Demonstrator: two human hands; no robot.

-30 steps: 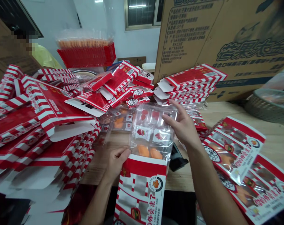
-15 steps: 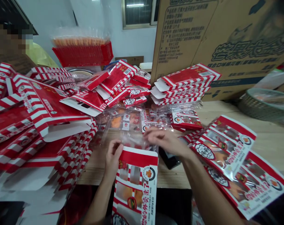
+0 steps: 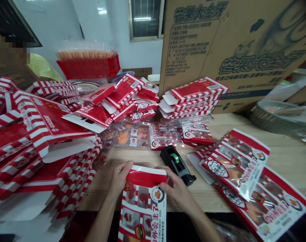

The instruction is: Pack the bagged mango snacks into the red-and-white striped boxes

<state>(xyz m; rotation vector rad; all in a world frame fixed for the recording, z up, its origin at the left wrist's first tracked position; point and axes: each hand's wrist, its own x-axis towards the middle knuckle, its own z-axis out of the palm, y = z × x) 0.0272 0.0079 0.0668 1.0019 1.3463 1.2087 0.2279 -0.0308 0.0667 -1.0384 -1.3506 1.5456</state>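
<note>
Red-and-white printed card sleeve held between both hands, its lower part overhanging the near edge of the pale wood table. Left hand curled, gripping the upper left corner; right hand part-open, fingers pressed on the right edge. Black tape dispenser with green roll just beyond right hand. Striped red cartons piled left of left hand; corrugated cardboard box stands well beyond right hand.

Wall: plain white wall, far left to far centre.
Window: dark-paned window in a pale frame, far centre.
Light: bright fluorescent tube behind the panes, far centre.
Furniture: light wooden tabletop, near, running right.
Right side: large printed cardboard carton, tilted at the far edge.
</note>
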